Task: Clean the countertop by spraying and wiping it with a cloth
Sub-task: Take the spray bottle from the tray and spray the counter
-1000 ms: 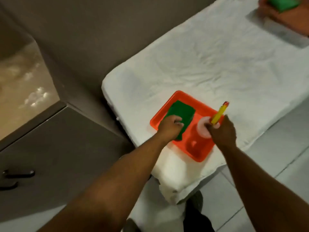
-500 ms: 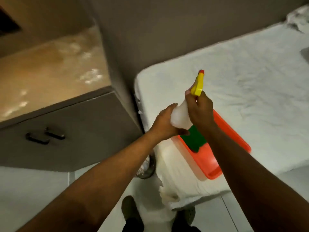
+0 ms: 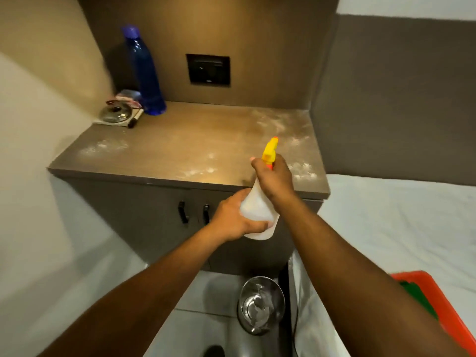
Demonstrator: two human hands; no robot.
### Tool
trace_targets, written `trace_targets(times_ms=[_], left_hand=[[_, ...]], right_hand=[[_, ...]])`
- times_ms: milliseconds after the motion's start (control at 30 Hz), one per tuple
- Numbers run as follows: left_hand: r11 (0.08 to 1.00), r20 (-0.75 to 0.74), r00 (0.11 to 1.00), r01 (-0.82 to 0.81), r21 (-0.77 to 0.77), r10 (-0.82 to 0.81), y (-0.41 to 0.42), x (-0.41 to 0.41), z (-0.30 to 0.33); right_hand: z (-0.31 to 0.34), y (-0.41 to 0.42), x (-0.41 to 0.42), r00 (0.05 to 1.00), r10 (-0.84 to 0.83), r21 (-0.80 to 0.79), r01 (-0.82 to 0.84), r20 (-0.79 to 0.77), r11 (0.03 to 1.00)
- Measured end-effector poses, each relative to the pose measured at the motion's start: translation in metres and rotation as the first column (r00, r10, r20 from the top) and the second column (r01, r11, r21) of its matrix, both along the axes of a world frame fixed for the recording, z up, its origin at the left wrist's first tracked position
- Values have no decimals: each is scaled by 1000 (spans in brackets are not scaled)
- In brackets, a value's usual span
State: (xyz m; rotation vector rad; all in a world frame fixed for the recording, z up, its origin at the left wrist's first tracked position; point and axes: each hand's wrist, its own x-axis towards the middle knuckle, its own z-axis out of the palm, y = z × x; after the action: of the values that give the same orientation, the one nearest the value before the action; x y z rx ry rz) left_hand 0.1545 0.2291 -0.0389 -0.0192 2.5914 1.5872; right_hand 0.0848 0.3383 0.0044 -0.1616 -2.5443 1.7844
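A person holds a spray bottle (image 3: 258, 210) in both hands at the front edge of a brown surface (image 3: 185, 143) dusted with patches of white powder. The right hand (image 3: 274, 177) has its grip closed around the bottle's neck, just under the yellow spray head (image 3: 269, 150), whose orange-tipped nozzle points out over the surface. The left hand (image 3: 233, 217) cups the white body of the bottle from the left and below, fingers curled under its base. The bottle sits tilted between the two grips, above the cabinet's front edge and clear of the surface itself.

The powder lies in several scattered patches, the nearest (image 3: 302, 171) just beyond the right hand near the right front corner, another (image 3: 103, 146) towards the left front. At the back left corner stand a tall blue bottle (image 3: 145, 73) and, beside it, a round metal lid (image 3: 116, 113) on a small pile of items. A green cloth (image 3: 418, 296) lies in an orange tray (image 3: 443, 307) on the white bed (image 3: 401, 220) at lower right, well apart from both hands. A steel bin (image 3: 261, 304) stands on the floor below the cabinet
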Motion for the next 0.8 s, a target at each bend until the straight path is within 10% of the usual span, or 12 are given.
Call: trace_targets(times_ms=[533, 800], left_hand=[[988, 102, 991, 73, 137, -87, -51, -1, -31], [991, 111, 987, -125, 43, 120, -75, 8, -32]], right_hand=[[-20, -59, -4, 969, -173, 42, 168, 175, 985], [-17, -106, -11, 966, 88, -42, -80, 242, 996]])
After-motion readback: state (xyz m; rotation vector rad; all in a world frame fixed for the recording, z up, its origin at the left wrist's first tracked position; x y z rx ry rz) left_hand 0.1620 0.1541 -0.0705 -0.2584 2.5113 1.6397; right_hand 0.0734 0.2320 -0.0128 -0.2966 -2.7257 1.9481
